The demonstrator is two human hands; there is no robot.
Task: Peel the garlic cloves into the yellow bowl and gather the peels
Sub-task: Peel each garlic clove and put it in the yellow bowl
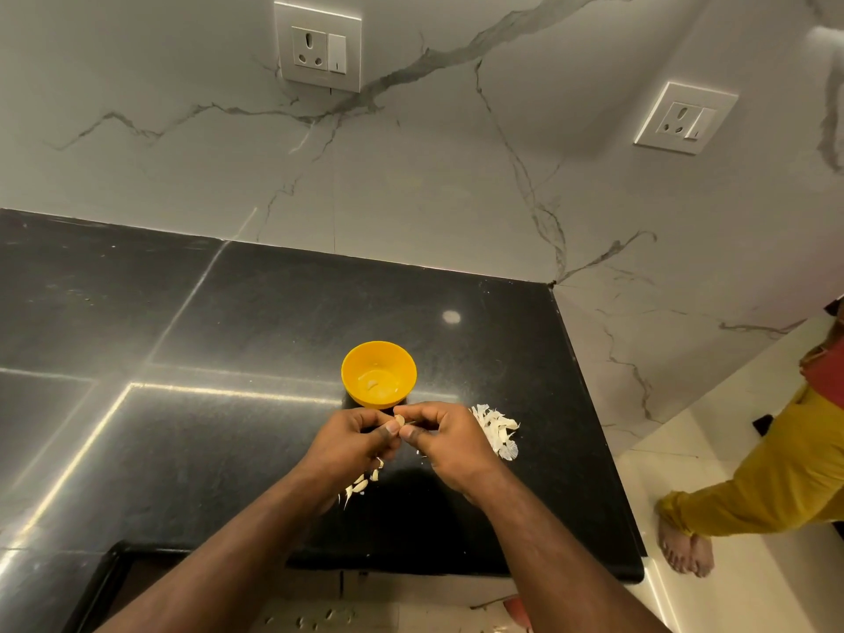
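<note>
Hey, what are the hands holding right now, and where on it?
A garlic clove, pinched between the fingers of the left hand and right hand; which part cannot be told.

Both hands, left hand [354, 443] and right hand [440, 438], pinch one garlic clove [400, 421] (just before the yellow bowl [378, 374]).

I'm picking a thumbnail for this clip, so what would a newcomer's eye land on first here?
Probably the yellow bowl, bright against the black countertop just beyond the hands. Next, the left hand and right hand meeting in the middle, pinching one garlic clove between them. Then the white pile of peels to the right of the right hand.
</note>
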